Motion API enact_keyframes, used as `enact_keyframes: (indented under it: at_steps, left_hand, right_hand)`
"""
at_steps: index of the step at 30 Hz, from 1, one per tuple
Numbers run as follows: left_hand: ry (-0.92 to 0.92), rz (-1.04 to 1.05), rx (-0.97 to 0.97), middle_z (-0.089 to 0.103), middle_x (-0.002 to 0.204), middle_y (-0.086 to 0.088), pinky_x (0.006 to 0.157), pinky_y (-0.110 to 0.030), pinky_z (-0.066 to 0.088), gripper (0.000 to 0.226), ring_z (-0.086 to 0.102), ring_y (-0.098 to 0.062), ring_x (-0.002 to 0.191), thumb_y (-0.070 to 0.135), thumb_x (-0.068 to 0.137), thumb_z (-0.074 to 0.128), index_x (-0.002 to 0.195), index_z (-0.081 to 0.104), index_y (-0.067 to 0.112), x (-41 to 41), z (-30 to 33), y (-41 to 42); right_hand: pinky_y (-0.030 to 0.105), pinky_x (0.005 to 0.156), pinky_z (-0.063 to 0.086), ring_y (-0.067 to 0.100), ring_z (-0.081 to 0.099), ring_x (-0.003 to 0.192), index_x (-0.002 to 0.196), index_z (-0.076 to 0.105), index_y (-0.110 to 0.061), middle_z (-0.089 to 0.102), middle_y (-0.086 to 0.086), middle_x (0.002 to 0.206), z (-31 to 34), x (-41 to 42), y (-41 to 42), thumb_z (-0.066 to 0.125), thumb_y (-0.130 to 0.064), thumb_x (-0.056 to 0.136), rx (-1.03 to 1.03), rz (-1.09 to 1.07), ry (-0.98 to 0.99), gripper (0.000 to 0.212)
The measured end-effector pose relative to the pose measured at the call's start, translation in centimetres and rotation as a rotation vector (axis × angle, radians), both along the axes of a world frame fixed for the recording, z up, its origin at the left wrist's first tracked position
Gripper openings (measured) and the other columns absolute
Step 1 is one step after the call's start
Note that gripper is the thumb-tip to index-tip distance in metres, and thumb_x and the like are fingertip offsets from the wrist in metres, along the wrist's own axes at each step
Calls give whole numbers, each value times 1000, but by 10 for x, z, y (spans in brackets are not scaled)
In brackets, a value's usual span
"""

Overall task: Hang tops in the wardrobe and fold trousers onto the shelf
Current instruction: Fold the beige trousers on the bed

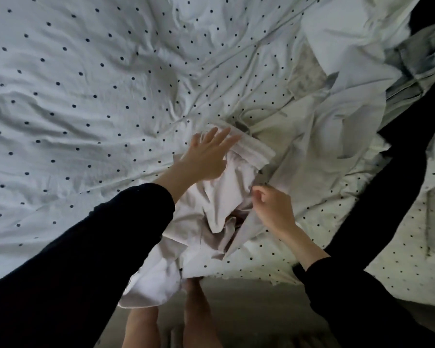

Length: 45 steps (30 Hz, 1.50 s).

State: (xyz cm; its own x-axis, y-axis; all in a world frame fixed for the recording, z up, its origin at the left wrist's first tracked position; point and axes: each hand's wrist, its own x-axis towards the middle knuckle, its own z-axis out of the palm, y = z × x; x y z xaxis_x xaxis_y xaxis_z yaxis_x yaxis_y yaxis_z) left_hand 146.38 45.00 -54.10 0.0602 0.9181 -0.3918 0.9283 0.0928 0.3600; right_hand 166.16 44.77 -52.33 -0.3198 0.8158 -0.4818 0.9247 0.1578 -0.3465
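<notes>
Left hand (206, 154) flat, fingers spread, on white garment (219, 197); right hand (271, 207) pinching it.

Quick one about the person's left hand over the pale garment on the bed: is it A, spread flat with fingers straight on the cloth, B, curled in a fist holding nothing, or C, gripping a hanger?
A: the left hand lies with straight, spread fingers on the pale garment, while the right hand pinches the cloth.

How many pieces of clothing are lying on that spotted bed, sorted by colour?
pale pink garment: 1
cream garment: 1
white garment: 1
black garment: 1
faded denim garment: 1
Total: 5, as far as the tangled heap lets me tell them apart.
</notes>
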Motion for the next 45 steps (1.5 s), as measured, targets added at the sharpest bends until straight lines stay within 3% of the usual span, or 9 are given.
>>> enact_keyframes:
  at_steps: [6,14,17,20,27,30,33,38,45]
  left_hand:
    - [35,-139,-101,-10,158,1,117,-49,-4,69,-6,-26,145,27,98,40,148,-7,36,-9,-27,2]
    - [71,-142,60,1,159,-5,109,-43,30,72,22,-30,140,2,88,44,150,14,27,-12,-24,2]
    - [203,-403,21,2,159,3,117,-45,13,72,-4,-22,146,12,90,52,149,15,30,-15,-15,20]
    - [292,-441,12,25,154,1,118,-45,5,60,8,-19,146,13,88,55,142,31,25,-13,-5,36]
    - [348,-521,132,51,134,-3,115,-42,17,58,59,-25,111,16,88,56,142,36,21,-31,-12,4]
    - [192,-486,322,61,83,-10,71,-41,53,71,64,-30,67,-13,54,72,116,47,9,-41,-17,-11]
    - [174,-389,355,55,73,-7,47,-30,48,55,59,-23,57,-13,44,81,89,56,7,-52,-19,-21]
    - [202,-51,-14,50,132,-9,99,-47,38,39,42,-34,124,11,90,54,128,53,14,-62,-45,-36]
    - [536,102,105,66,107,-2,92,-38,32,36,52,-23,109,43,91,44,113,58,17,-61,-5,-33]
  right_hand:
    - [43,103,40,21,50,124,142,37,-18,44,1,144,-27,-2,72,52,-13,93,-44,-176,302,51]
    - [38,69,49,34,60,76,66,66,-5,67,8,80,-40,3,31,67,-10,74,244,495,221,10]
    - [38,68,52,31,62,75,71,67,-6,69,5,76,-30,17,25,58,-18,78,279,492,282,17]
    - [33,58,47,28,61,64,67,64,-8,65,3,66,-17,31,35,70,-7,68,286,554,220,7]
    - [41,92,44,30,58,104,117,62,-14,65,10,109,-21,-3,75,46,-23,95,146,48,77,28]
    - [44,96,42,32,49,117,127,49,-15,52,10,126,-40,-35,105,53,-33,92,52,25,-56,40]
    - [37,85,44,29,57,105,91,60,-18,61,7,103,-55,-60,126,57,-28,86,-107,-6,-26,11]
    - [32,68,40,32,60,88,68,47,-12,60,12,80,-50,-63,140,50,-10,81,37,55,-97,13]
    - [30,64,36,29,56,77,69,45,-8,57,19,81,14,-28,162,54,-10,83,97,-125,-91,16]
